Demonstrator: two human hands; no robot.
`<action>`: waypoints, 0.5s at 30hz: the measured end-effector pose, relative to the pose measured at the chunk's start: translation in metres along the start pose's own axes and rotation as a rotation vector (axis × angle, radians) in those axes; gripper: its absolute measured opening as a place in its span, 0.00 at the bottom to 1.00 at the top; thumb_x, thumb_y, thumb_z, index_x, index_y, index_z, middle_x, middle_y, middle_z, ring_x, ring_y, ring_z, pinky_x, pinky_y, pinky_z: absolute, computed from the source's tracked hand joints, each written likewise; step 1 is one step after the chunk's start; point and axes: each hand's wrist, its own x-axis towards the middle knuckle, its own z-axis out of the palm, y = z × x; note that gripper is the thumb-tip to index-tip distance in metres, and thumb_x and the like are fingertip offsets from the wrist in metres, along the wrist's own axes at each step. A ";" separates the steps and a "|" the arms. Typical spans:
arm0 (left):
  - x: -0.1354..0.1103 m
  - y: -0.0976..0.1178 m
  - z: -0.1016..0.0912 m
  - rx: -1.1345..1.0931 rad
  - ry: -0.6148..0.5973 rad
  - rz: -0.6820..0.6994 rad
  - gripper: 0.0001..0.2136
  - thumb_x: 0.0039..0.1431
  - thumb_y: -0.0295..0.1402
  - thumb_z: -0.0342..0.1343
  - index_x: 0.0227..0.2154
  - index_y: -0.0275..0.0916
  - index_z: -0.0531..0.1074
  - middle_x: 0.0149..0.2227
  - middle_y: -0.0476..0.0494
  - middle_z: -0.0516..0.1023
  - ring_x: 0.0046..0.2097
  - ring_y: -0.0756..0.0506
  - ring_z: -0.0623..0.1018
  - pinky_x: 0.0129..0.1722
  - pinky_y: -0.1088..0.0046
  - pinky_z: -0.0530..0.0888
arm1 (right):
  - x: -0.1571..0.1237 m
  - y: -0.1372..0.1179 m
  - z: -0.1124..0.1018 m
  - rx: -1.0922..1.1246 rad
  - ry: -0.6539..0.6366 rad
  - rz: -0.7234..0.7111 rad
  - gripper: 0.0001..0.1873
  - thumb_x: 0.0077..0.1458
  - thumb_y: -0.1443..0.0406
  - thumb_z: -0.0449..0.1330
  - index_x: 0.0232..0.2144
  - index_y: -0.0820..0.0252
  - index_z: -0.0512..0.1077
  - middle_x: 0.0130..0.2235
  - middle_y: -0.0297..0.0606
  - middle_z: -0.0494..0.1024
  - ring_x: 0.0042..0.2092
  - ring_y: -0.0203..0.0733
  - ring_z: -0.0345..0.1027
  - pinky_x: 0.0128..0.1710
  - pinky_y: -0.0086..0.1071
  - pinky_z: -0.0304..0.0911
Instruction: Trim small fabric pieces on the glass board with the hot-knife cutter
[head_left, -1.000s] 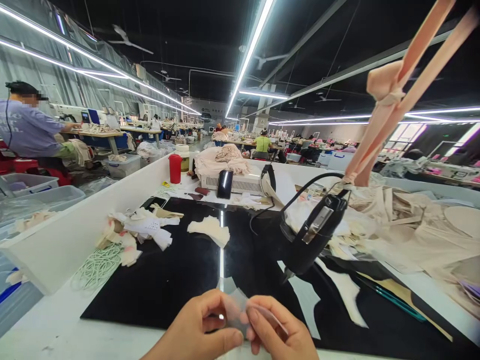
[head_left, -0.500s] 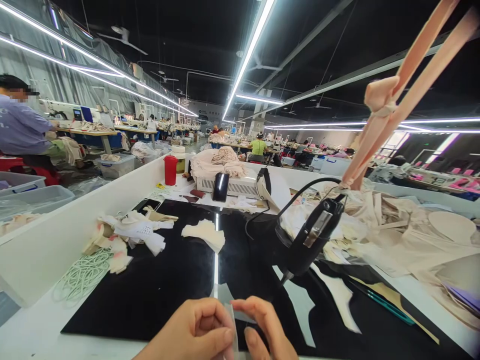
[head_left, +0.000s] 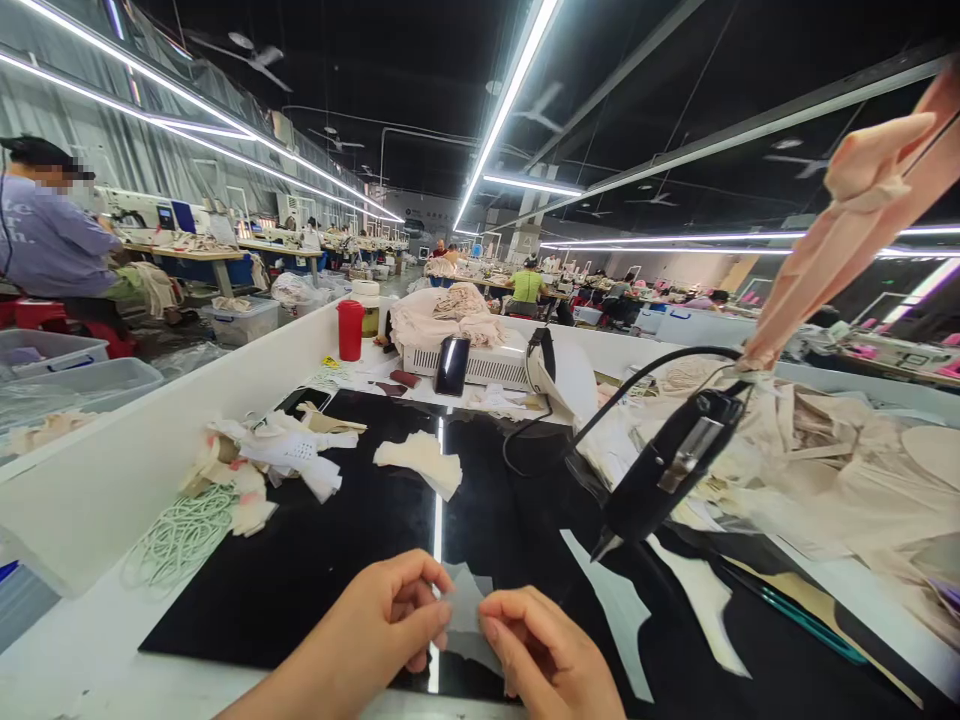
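Observation:
My left hand (head_left: 386, 625) and my right hand (head_left: 544, 655) meet at the near edge of a glossy black work surface (head_left: 322, 560). Both pinch a small thin see-through piece of fabric (head_left: 463, 610) stretched between their fingertips. A black hand tool with a cord (head_left: 664, 470) hangs just above the surface to the right of my hands, tied up by a peach fabric strip (head_left: 855, 235). Its pointed tip faces down toward pale cut shapes (head_left: 611, 605) lying on the black surface.
Pale fabric scraps (head_left: 277, 450), a coil of white cord (head_left: 180, 535) and a folded piece (head_left: 420, 460) lie left of centre. A heap of beige fabric (head_left: 840, 470) fills the right. A red cup (head_left: 349, 330) and a white box (head_left: 480, 365) stand behind. A person (head_left: 52, 245) sits far left.
My hands have drawn slightly apart with the thin piece spread between them. The view has shifted, so the hanging tool and peach strip now sit further right.

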 end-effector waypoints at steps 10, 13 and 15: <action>0.005 -0.013 -0.008 0.833 0.150 0.263 0.05 0.66 0.30 0.51 0.32 0.43 0.67 0.30 0.52 0.75 0.31 0.47 0.74 0.32 0.72 0.61 | 0.016 0.011 -0.001 -0.323 -0.002 -0.235 0.12 0.70 0.57 0.54 0.43 0.47 0.78 0.38 0.33 0.81 0.39 0.41 0.77 0.40 0.28 0.69; 0.008 -0.022 -0.007 0.964 0.134 0.327 0.06 0.68 0.29 0.51 0.33 0.42 0.69 0.33 0.50 0.77 0.34 0.45 0.76 0.34 0.71 0.63 | 0.017 0.016 -0.001 -0.457 -0.051 -0.262 0.11 0.70 0.58 0.54 0.45 0.47 0.77 0.39 0.32 0.81 0.41 0.41 0.78 0.42 0.29 0.70; 0.010 -0.025 -0.006 1.001 0.109 0.335 0.06 0.68 0.29 0.53 0.34 0.41 0.71 0.35 0.49 0.78 0.36 0.45 0.77 0.35 0.71 0.64 | 0.018 0.018 -0.003 -0.533 -0.092 -0.292 0.10 0.70 0.60 0.54 0.45 0.47 0.76 0.39 0.33 0.81 0.41 0.41 0.78 0.42 0.29 0.71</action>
